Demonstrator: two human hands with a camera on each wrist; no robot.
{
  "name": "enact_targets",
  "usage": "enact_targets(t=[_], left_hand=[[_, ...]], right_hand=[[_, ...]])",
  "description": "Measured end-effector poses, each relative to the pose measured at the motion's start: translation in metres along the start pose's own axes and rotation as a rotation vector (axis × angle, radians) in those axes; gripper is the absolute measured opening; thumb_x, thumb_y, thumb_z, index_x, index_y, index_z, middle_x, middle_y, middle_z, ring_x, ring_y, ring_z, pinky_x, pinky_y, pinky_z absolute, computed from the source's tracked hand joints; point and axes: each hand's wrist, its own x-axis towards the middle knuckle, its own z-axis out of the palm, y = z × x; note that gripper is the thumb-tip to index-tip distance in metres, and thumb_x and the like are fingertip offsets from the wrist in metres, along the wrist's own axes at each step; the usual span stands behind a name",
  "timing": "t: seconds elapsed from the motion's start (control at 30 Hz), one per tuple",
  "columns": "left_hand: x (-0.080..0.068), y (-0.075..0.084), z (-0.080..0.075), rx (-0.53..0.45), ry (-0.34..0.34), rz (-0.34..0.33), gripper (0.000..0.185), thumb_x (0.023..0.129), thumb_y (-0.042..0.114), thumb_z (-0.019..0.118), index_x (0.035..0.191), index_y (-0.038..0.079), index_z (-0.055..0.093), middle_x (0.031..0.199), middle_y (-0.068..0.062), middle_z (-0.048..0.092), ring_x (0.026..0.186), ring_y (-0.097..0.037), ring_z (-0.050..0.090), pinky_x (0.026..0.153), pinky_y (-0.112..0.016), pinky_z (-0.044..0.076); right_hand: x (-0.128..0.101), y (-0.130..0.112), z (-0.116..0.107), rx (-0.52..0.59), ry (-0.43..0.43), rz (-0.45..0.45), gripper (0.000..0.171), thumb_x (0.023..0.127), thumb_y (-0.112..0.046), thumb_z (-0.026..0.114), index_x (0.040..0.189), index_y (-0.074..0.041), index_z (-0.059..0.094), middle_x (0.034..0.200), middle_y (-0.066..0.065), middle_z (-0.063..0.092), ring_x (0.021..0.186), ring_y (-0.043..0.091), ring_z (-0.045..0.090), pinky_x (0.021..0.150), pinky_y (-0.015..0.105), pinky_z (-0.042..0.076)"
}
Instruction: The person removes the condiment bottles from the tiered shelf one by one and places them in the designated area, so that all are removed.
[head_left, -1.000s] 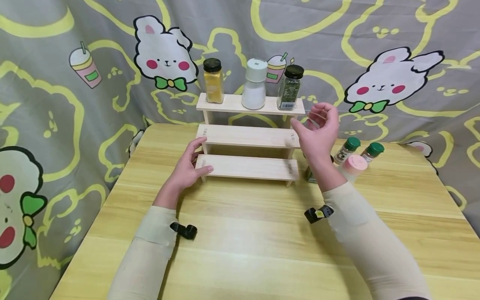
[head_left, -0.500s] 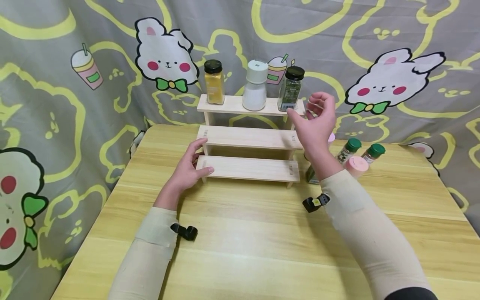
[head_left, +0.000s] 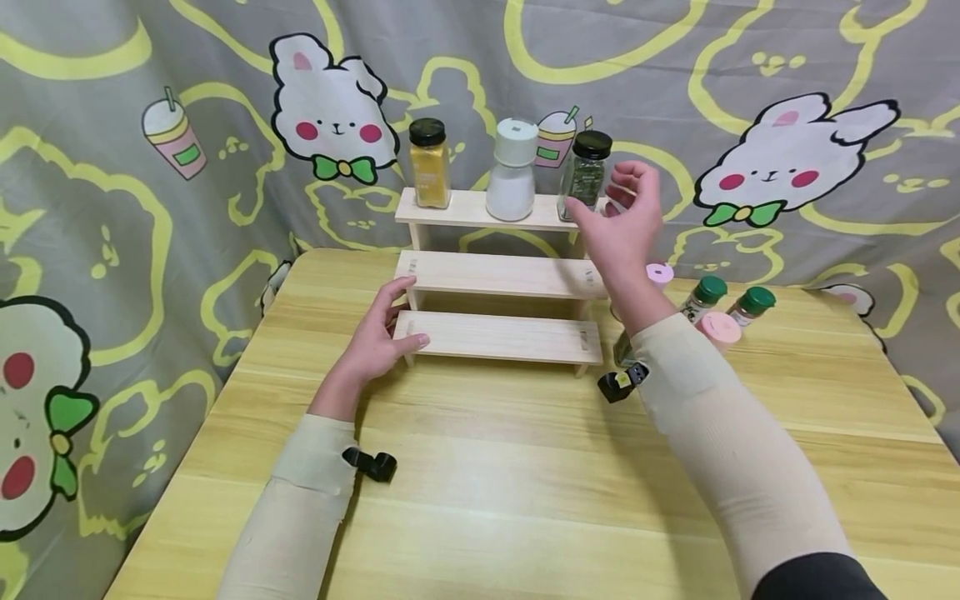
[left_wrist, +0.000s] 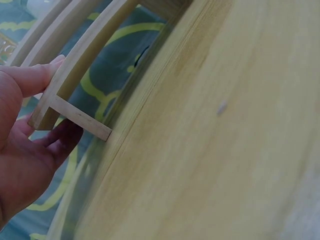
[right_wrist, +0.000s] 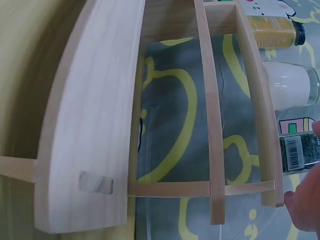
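Note:
A three-tier wooden rack [head_left: 495,336] stands on the table. My left hand [head_left: 377,337] grips its left end, thumb over the lowest shelf and fingers behind; the left wrist view shows the thumb [left_wrist: 37,77] at the shelf edge. On the top shelf stand a yellow spice jar [head_left: 430,171], a white shaker [head_left: 512,179] and a black-capped jar of dried green herbs [head_left: 588,177]. My right hand [head_left: 624,229] is at this herb jar, thumb overlapping its lower front, bent fingers spread at its right side. In the right wrist view the herb jar [right_wrist: 296,151] stands upright beside the hand [right_wrist: 306,202].
Right of the rack, on the table [head_left: 480,500], stand two green-capped shakers [head_left: 708,292] [head_left: 752,304], a pink-lidded jar [head_left: 720,329] and a lilac-topped container [head_left: 660,273]. Another dark jar [head_left: 624,350] is partly hidden by the right arm. A patterned curtain [head_left: 637,50] hangs behind.
My right hand has moved up and left to the herb jar on the top shelf, uncovering the lilac-topped container. The left hand has stayed on the rack.

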Motion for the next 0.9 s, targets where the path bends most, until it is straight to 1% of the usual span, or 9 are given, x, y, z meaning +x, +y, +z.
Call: enact_targets(t=[0.1, 0.23, 0.37, 0.43, 0.6, 0.67, 0.73, 0.87, 0.9], left_hand=[[0.0, 0.001, 0.001, -0.003, 0.0, -0.002, 0.088, 0.083, -0.014, 0.072, 0.152, 0.025, 0.036, 0.158, -0.005, 0.027, 0.135, -0.038, 0.039, 0.103, -0.052, 0.04], [0.0, 0.001, 0.001, -0.009, 0.001, -0.009, 0.088, 0.083, -0.014, 0.072, 0.152, 0.025, 0.035, 0.158, -0.004, 0.027, 0.135, -0.037, 0.038, 0.104, -0.052, 0.04], [0.0, 0.003, 0.001, -0.013, -0.003, -0.012, 0.088, 0.082, -0.016, 0.071, 0.153, 0.02, 0.033, 0.159, -0.01, 0.024, 0.136, -0.041, 0.036, 0.104, -0.054, 0.039], [-0.002, 0.011, 0.002, -0.011, -0.009, -0.017, 0.087, 0.082, -0.016, 0.07, 0.154, 0.016, 0.032, 0.159, -0.013, 0.023, 0.136, -0.043, 0.035, 0.105, -0.054, 0.038], [-0.006, 0.028, 0.003, -0.005, -0.017, -0.035, 0.084, 0.083, -0.017, 0.069, 0.153, 0.011, 0.032, 0.158, -0.016, 0.023, 0.135, -0.045, 0.035, 0.105, -0.053, 0.038], [-0.005, 0.025, 0.002, -0.005, -0.016, -0.035, 0.084, 0.083, -0.017, 0.069, 0.153, 0.012, 0.032, 0.158, -0.015, 0.023, 0.135, -0.044, 0.036, 0.105, -0.053, 0.039], [-0.004, 0.018, 0.002, -0.006, -0.016, -0.027, 0.086, 0.083, -0.017, 0.069, 0.154, 0.014, 0.032, 0.159, -0.015, 0.023, 0.135, -0.044, 0.036, 0.104, -0.054, 0.039], [0.0, 0.002, 0.0, -0.005, -0.011, -0.014, 0.089, 0.083, -0.015, 0.071, 0.154, 0.021, 0.032, 0.159, -0.009, 0.023, 0.135, -0.04, 0.037, 0.102, -0.054, 0.04], [0.0, 0.001, 0.0, -0.003, -0.008, -0.012, 0.089, 0.083, -0.015, 0.072, 0.154, 0.023, 0.033, 0.159, -0.007, 0.024, 0.135, -0.039, 0.038, 0.102, -0.054, 0.04]], right_hand=[[0.004, 0.0, 0.003, -0.001, -0.002, 0.007, 0.064, 0.073, -0.013, 0.09, 0.124, -0.018, 0.052, 0.126, 0.003, 0.052, 0.114, 0.017, 0.053, 0.097, 0.029, 0.043], [0.008, -0.001, 0.007, 0.009, -0.009, 0.006, 0.064, 0.073, -0.012, 0.09, 0.124, -0.019, 0.052, 0.124, 0.002, 0.051, 0.113, 0.018, 0.055, 0.096, 0.03, 0.043], [0.01, -0.002, 0.01, 0.017, -0.013, 0.002, 0.065, 0.072, -0.011, 0.089, 0.124, -0.019, 0.051, 0.123, 0.003, 0.051, 0.111, 0.021, 0.056, 0.094, 0.03, 0.046], [0.01, -0.003, 0.011, 0.015, -0.013, 0.004, 0.065, 0.072, -0.011, 0.089, 0.124, -0.019, 0.051, 0.122, 0.003, 0.051, 0.11, 0.021, 0.057, 0.093, 0.03, 0.047], [0.01, -0.004, 0.014, -0.003, 0.002, 0.001, 0.065, 0.072, -0.012, 0.089, 0.124, -0.02, 0.052, 0.12, 0.003, 0.052, 0.108, 0.02, 0.058, 0.089, 0.03, 0.049], [0.01, -0.003, 0.015, -0.001, 0.007, 0.0, 0.064, 0.072, -0.012, 0.089, 0.124, -0.02, 0.052, 0.119, 0.003, 0.052, 0.107, 0.02, 0.058, 0.089, 0.029, 0.049], [0.01, -0.002, 0.015, 0.008, 0.012, 0.002, 0.064, 0.073, -0.012, 0.088, 0.124, -0.021, 0.052, 0.12, 0.003, 0.053, 0.107, 0.02, 0.059, 0.089, 0.029, 0.049], [0.01, 0.001, 0.016, 0.024, 0.016, -0.003, 0.064, 0.073, -0.011, 0.088, 0.125, -0.022, 0.051, 0.121, 0.004, 0.055, 0.107, 0.019, 0.06, 0.09, 0.03, 0.05], [0.01, 0.002, 0.016, 0.025, 0.017, -0.009, 0.065, 0.074, -0.011, 0.088, 0.125, -0.022, 0.051, 0.121, 0.005, 0.055, 0.107, 0.019, 0.061, 0.091, 0.03, 0.05]])
